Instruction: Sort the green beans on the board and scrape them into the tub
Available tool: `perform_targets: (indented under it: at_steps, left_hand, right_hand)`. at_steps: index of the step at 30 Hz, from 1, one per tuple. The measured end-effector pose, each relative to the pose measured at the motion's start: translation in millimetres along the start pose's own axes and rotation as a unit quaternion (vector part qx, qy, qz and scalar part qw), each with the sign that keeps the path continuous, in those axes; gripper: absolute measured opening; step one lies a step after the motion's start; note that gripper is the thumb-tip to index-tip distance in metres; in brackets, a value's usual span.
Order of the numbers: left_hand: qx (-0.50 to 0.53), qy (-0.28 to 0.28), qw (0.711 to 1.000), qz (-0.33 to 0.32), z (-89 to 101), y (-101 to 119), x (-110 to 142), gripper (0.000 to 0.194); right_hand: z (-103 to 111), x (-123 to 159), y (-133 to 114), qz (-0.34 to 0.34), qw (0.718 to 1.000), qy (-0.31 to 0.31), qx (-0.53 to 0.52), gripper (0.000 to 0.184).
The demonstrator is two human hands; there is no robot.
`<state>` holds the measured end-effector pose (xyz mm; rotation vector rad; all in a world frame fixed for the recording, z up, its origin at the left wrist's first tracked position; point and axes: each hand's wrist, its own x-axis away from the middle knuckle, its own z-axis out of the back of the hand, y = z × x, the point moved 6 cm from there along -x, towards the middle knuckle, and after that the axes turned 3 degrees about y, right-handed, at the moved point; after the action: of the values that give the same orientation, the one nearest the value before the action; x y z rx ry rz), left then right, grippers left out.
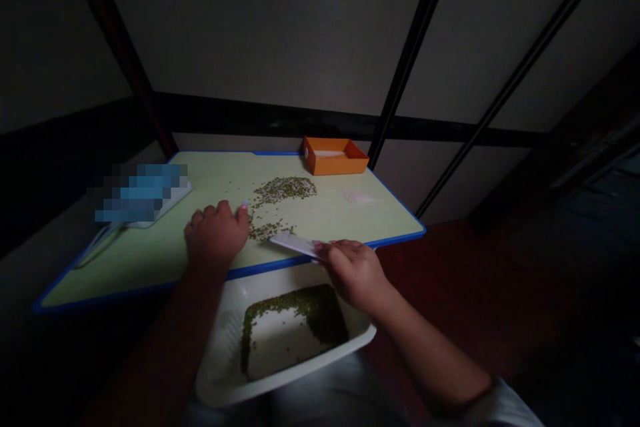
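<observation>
Small green beans (283,192) lie scattered in a loose pile on the pale green table top (150,253). My left hand (216,235) rests on the table just left of the beans, fingers curled under, one fingertip touching the near cluster. My right hand (356,272) is closed on a flat white card (295,243), whose free end lies on the table beside the near beans. Below the table's front edge a white tray (235,373) sits on my lap, with more green beans (320,313) heaped along its far side and left side.
An orange open box (334,155) stands at the table's far edge. A small whitish patch (359,197) lies right of the beans. A blurred blue-and-white object (143,192) with a cable sits at the left. Dark wall panels and floor surround the table.
</observation>
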<state>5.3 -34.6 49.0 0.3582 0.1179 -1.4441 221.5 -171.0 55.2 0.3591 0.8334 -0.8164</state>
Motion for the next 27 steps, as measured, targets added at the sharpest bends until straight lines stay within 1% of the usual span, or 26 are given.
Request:
perform_targets:
  at_steps: [3, 5, 9, 12, 15, 20, 23, 27]
  left_hand:
    - [0.000, -0.003, 1.000, 0.000, 0.2, 0, 0, 0.063]
    - [-0.001, -0.003, 1.000, 0.000, 0.1, 0, 0, 0.063]
    - [-0.008, 0.002, 1.000, 0.000, -1.2, 0, 0, 0.065]
    - [-0.008, 0.013, 1.000, -0.003, -2.0, 0, -1, 0.065]
    - [-0.007, 0.019, 1.000, -0.001, -1.8, -1, -1, 0.064]
    - [-0.004, 0.012, 1.000, 0.000, -1.0, 0, -1, 0.064]
    - [-0.002, 0.017, 1.000, -0.002, -1.1, 0, -1, 0.064]
    - [-0.003, 0.015, 1.000, -0.002, -2.7, -1, -1, 0.065]
  right_hand:
    - [0, 6, 16, -0.065, 0.998, -0.003, -0.007, 0.019]
    - [3, 9, 30, -0.117, 0.993, 0.010, -0.029, 0.019]
    - [11, 6, 67, -0.240, 0.968, 0.055, -0.048, 0.014]
    - [7, -7, 92, -0.294, 0.950, 0.073, -0.082, 0.012]
    - [-8, -22, 102, -0.297, 0.945, 0.061, -0.123, 0.014]
    - [-32, -37, 92, -0.250, 0.948, 0.011, -0.199, 0.015]
    - [-36, -39, 85, -0.230, 0.946, -0.012, -0.230, 0.016]
    - [-35, -37, 79, -0.206, 0.945, -0.031, -0.251, 0.020]
